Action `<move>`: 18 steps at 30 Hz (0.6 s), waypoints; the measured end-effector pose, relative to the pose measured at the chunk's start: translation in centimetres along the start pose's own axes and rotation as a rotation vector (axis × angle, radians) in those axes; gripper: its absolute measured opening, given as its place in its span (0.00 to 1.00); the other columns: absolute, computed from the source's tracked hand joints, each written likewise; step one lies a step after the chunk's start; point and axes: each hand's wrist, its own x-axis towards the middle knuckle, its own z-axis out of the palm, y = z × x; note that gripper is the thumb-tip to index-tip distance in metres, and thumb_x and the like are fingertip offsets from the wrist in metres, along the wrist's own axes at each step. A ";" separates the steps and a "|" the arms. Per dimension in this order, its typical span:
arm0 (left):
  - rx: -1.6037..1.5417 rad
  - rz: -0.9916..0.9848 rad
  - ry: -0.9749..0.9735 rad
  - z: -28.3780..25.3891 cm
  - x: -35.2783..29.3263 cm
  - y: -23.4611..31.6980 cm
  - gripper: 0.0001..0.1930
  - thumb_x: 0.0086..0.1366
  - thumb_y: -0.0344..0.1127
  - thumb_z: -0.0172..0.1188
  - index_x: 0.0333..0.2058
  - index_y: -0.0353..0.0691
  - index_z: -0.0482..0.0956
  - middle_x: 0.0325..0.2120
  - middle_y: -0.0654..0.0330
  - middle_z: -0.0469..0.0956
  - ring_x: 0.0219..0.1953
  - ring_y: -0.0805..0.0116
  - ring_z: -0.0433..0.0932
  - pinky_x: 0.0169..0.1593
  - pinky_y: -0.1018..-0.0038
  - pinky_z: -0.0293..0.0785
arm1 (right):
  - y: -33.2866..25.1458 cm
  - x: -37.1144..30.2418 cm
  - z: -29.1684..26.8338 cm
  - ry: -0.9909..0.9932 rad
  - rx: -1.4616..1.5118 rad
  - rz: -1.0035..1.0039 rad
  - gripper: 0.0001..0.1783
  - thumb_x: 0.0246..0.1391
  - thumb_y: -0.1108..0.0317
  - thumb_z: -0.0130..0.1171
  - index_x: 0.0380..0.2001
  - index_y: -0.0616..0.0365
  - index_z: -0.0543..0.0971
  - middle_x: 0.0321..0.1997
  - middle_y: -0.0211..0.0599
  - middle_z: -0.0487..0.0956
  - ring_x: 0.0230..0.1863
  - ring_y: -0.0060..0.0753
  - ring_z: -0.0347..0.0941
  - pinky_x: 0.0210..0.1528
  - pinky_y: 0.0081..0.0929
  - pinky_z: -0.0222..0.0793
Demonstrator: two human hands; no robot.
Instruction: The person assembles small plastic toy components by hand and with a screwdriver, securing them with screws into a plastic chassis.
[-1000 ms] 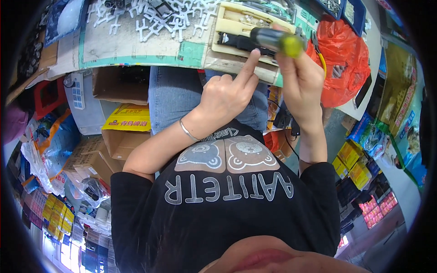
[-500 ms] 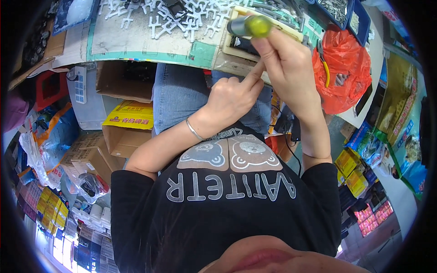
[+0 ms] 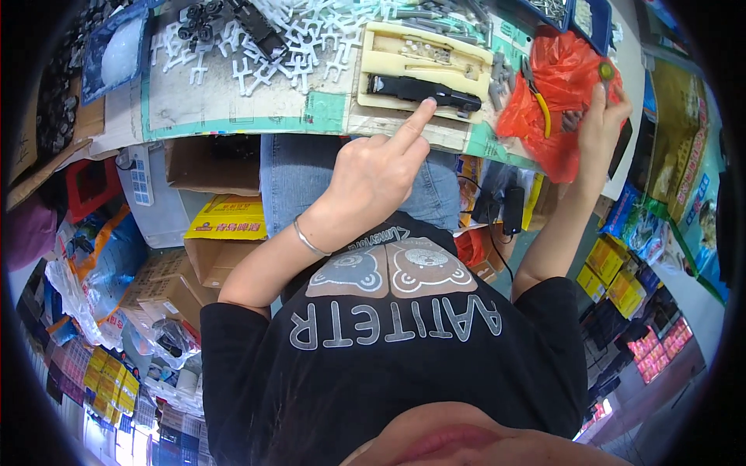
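My left hand [image 3: 381,175] stretches its index finger out, the tip on a black elongated plastic part [image 3: 423,93]. That part lies in the front slot of a cream-coloured fixture block [image 3: 377,46]. The other left fingers are curled and hold nothing I can see. My right hand [image 3: 600,128] is off to the right, beside a red plastic bag [image 3: 556,70]. It grips a tool with a round yellow-green end [image 3: 606,71], which points up at the camera; the rest of the tool is hidden.
Yellow-handled pliers [image 3: 542,109] lie on the red bag. White forked plastic pieces [image 3: 299,46] are heaped at the back, with black parts [image 3: 256,29] among them. A blue tray of screws [image 3: 550,9] stands at the far right, a blue bin [image 3: 116,58] at the left.
My right hand has moved from above the fixture to the right, taking the tool along. The black part is now uncovered; my left index finger still points onto it. The view has shifted slightly.
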 end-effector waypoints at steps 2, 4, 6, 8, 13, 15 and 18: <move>-0.019 0.010 -0.054 -0.7 0.3 -0.2 0.08 0.44 0.20 0.55 0.27 0.36 0.73 0.53 0.56 0.71 0.20 0.67 0.76 0.24 0.72 0.73 | 5.3 2.1 -0.1 0.028 -0.109 -0.002 0.28 0.60 0.52 0.47 0.52 0.67 0.63 0.44 0.58 0.75 0.48 0.52 0.72 0.50 0.38 0.64; -0.122 0.031 -0.041 -1.1 0.6 -0.6 0.11 0.44 0.21 0.56 0.30 0.36 0.74 0.53 0.55 0.71 0.25 0.62 0.78 0.28 0.70 0.74 | 6.7 2.2 -0.3 0.056 -0.221 0.001 0.28 0.60 0.52 0.47 0.50 0.68 0.65 0.45 0.60 0.74 0.49 0.54 0.71 0.51 0.40 0.64; -0.153 0.033 -0.054 -1.6 1.6 -0.8 0.14 0.45 0.21 0.57 0.34 0.36 0.75 0.48 0.55 0.74 0.28 0.59 0.78 0.30 0.69 0.75 | 7.2 1.5 -1.2 -0.048 -0.396 -0.184 0.24 0.59 0.54 0.48 0.45 0.68 0.71 0.43 0.61 0.74 0.48 0.56 0.70 0.50 0.42 0.64; -0.035 0.121 0.162 -1.2 2.7 -1.4 0.12 0.47 0.25 0.58 0.34 0.36 0.75 0.41 0.58 0.74 0.27 0.63 0.75 0.29 0.70 0.73 | 2.9 -1.0 -1.9 -0.119 -0.240 -0.294 0.16 0.57 0.61 0.53 0.36 0.66 0.77 0.38 0.51 0.77 0.42 0.48 0.73 0.45 0.39 0.66; 0.196 0.092 0.042 -1.6 5.0 -2.0 0.17 0.50 0.35 0.66 0.39 0.39 0.76 0.44 0.59 0.72 0.44 0.60 0.71 0.43 0.67 0.67 | -1.9 -5.8 0.4 -0.405 -0.041 -0.322 0.12 0.49 0.67 0.58 0.35 0.65 0.75 0.34 0.47 0.75 0.37 0.46 0.73 0.39 0.38 0.69; 0.179 0.126 0.049 -1.6 5.4 -2.0 0.17 0.49 0.35 0.66 0.40 0.38 0.76 0.44 0.59 0.73 0.43 0.59 0.71 0.44 0.66 0.67 | -2.2 -5.7 0.5 -0.350 -0.092 -0.351 0.12 0.48 0.68 0.57 0.35 0.64 0.74 0.34 0.49 0.75 0.38 0.49 0.73 0.39 0.40 0.69; 0.090 0.145 0.083 -1.4 5.5 -2.6 0.18 0.51 0.34 0.66 0.41 0.37 0.75 0.43 0.57 0.74 0.42 0.59 0.72 0.45 0.68 0.67 | -2.1 -5.1 0.2 -0.164 -0.089 -0.308 0.11 0.48 0.70 0.56 0.34 0.64 0.73 0.34 0.53 0.74 0.40 0.51 0.72 0.39 0.42 0.68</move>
